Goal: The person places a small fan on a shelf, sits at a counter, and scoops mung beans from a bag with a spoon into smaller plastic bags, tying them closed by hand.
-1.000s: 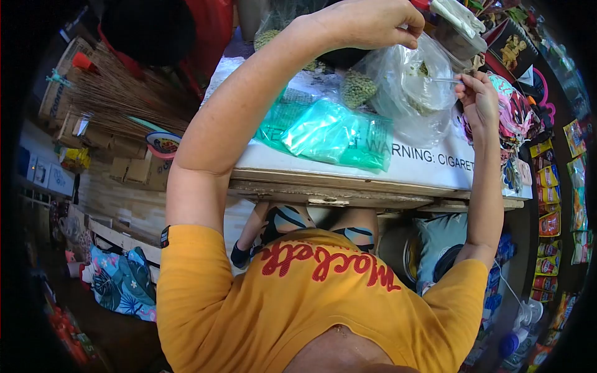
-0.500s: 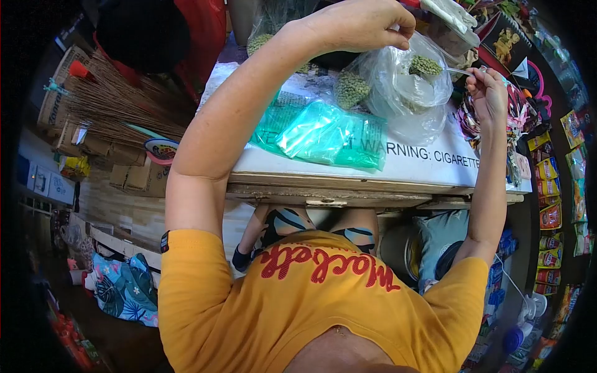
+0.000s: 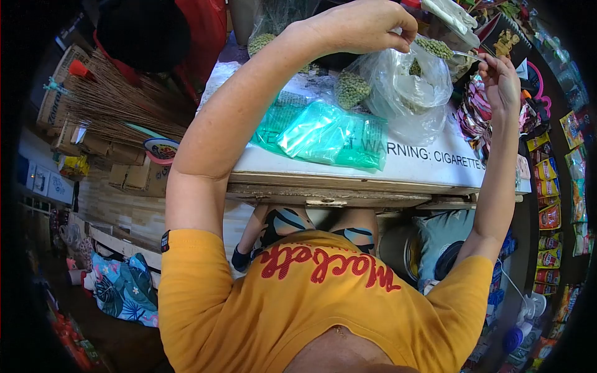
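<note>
My right hand (image 3: pixel 501 79) is closed on the handle of a spoon (image 3: pixel 465 55). A heap of green mung beans (image 3: pixel 436 48) fills its bowl, above the far right rim of a clear plastic bag (image 3: pixel 429 115). More beans show dimly inside that bag. My left hand (image 3: pixel 388 28) is curled with fingertips pinched at the bag's upper left rim, which appears held between them. Beside the bag, on its left, sits a small tied-looking clear bag of mung beans (image 3: pixel 352 89).
Green plastic bags (image 3: pixel 323 137) lie flat on the white tabletop (image 3: pixel 435 158). Another bag of beans (image 3: pixel 261 42) stands at the back. Colourful sachet bundles (image 3: pixel 476 112) are by the right edge. Stick brooms (image 3: pixel 118 93) lie left; hanging sachets (image 3: pixel 548 186) line the right.
My right hand has moved up and to the right, lifting the heaped spoon from over the bag's mouth toward its far rim. My left hand stays almost where it was.
</note>
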Tool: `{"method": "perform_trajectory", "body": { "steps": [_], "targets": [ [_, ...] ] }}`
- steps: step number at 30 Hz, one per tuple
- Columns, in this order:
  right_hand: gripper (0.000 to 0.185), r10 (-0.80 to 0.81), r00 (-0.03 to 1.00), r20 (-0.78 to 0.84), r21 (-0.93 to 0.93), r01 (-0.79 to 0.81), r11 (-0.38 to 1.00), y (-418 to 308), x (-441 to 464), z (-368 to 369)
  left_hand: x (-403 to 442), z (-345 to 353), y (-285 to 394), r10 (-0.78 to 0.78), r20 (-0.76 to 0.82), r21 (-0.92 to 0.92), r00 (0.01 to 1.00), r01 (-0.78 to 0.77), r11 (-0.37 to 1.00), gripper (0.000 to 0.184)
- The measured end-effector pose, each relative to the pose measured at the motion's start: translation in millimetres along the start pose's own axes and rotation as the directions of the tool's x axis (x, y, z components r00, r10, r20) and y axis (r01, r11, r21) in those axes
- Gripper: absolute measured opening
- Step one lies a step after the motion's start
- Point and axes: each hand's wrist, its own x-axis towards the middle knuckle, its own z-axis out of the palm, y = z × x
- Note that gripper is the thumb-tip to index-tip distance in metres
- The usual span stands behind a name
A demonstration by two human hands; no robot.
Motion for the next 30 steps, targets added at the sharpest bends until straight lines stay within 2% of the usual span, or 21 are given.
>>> {"method": "perform_trajectory", "body": {
  "steps": [5,8,12,14,16,17,20,25,30],
  "targets": [
    [0.004,-0.03,0.988,0.155,-0.025,0.034,0.999,-1,13,24,-1,5,-5,0.045,-0.046,0.045,0.998,-0.043,0.998,0.016],
    [0.006,-0.089,0.959,0.268,-0.115,0.124,0.986,-7,-11,71,-1,4,-3,0.068,-0.064,0.053,0.996,-0.064,0.997,0.016],
    [0.006,-0.144,0.905,0.401,-0.163,0.226,0.96,-12,-39,97,-1,-2,2,-0.016,-0.026,0.03,1.0,0.017,0.999,0.016],
    [0.006,-0.264,0.899,0.349,-0.164,0.336,0.928,-19,-44,91,-2,-4,3,-0.044,0.0,0.0,0.999,0.044,0.999,0.017],
    [0.007,-0.348,0.892,0.288,-0.191,0.41,0.892,-28,-37,70,0,-3,0,-0.004,-0.029,0.066,1.0,0.006,0.998,0.017],
    [0.007,-0.353,0.894,0.277,-0.15,0.403,0.903,-33,-34,56,0,-2,-1,0.017,-0.042,0.098,0.999,-0.013,0.995,0.018],
    [0.006,-0.36,0.909,0.208,-0.122,0.389,0.913,-33,-24,23,-3,-1,-3,0.024,-0.072,0.04,0.997,-0.021,0.999,0.019],
    [0.008,-0.242,0.953,0.182,-0.265,0.285,0.921,5,-36,30,-1,1,-3,0.007,-0.041,0.057,0.999,-0.004,0.998,0.019],
    [0.015,-0.066,0.98,0.189,-0.179,0.1,0.979,29,-53,45,-1,3,-4,0.016,-0.05,0.068,0.999,-0.013,0.998,0.019]
  ]
}}
